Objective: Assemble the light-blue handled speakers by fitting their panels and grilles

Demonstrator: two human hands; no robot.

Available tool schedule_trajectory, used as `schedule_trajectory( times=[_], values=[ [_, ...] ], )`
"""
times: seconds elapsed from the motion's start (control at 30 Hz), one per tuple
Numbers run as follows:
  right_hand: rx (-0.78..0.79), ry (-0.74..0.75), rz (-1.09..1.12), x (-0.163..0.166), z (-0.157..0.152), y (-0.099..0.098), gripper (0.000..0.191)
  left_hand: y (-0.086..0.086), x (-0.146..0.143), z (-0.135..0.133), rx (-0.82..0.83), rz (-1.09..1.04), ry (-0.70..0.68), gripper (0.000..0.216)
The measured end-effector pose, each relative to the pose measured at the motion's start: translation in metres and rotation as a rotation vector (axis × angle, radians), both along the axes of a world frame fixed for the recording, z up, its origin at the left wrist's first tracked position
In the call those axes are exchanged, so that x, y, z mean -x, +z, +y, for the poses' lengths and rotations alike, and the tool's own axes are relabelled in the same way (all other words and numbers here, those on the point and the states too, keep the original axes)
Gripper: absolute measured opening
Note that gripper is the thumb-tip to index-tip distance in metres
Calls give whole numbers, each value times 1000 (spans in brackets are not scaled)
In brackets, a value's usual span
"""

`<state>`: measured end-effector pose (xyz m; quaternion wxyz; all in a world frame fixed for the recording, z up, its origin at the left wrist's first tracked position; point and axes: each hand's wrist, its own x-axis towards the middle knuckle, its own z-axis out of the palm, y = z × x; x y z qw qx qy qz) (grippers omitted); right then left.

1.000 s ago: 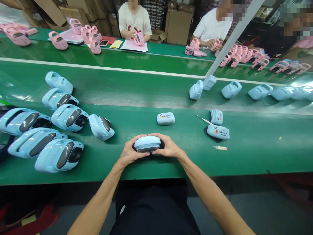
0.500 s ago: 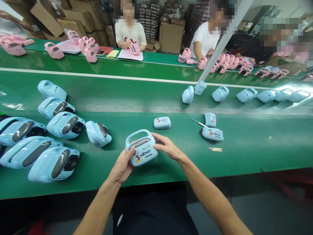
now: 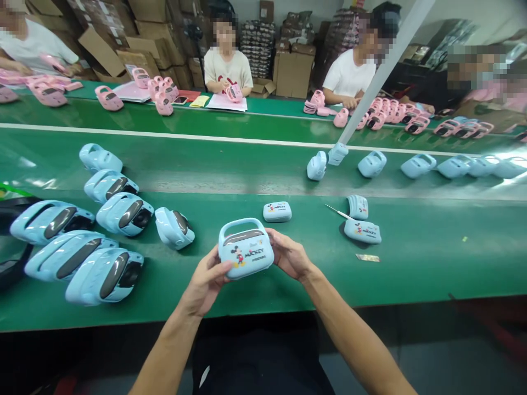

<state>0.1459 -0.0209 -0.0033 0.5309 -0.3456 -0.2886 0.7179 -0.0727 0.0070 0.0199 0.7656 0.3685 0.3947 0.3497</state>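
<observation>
My left hand (image 3: 208, 282) grips the lower left of a light-blue handled plastic toy (image 3: 247, 253), its thumb on the front. My right hand (image 3: 290, 257) holds the right side, with fingertips partly hidden behind it. The toy is upright, with its loop handle on top, a dark strip below that, and a printed mouse with "MICKEY" lettering facing me. Just beyond lies a small light-blue printed cover (image 3: 277, 212). To the right are another printed cover (image 3: 363, 231), a short stack of curved covers (image 3: 358, 207) and a thin screwdriver-like tool (image 3: 338, 212).
Several light-blue toys (image 3: 106, 276) crowd the green table (image 3: 428, 269) on my left. More blue toys (image 3: 371, 164) line the far strip. A small label strip (image 3: 368, 258) lies at the right. Across the table, people handle pink toys (image 3: 234, 93) beside a slanting white post (image 3: 382, 77).
My left thumb has slid down from the dark strip to the toy's lower left corner. My right thumb has left the front face. The view has shifted slightly.
</observation>
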Motion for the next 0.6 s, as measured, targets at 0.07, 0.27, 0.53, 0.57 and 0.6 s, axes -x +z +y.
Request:
schedule_trajectory(
  times=[0.07, 0.27, 0.53, 0.57, 0.6],
  values=[
    [-28, 25, -20, 0, -1, 8, 57, -3, 8, 7, 107, -138, -19, 65],
    [-81, 48, -33, 5, -7, 23, 52, -16, 23, 17, 240, -327, -23, 67],
    [-46, 153, -229, -3, 14, 38, 49, -18, 24, 21, 175, -247, -54, 78],
    [-42, 194, -319, -4, 24, 41, 48, -18, 21, 23, 147, -216, -62, 81],
    [-55, 236, -423, -6, 37, 44, 47, -18, 18, 25, 110, -171, -63, 84]
  ],
)
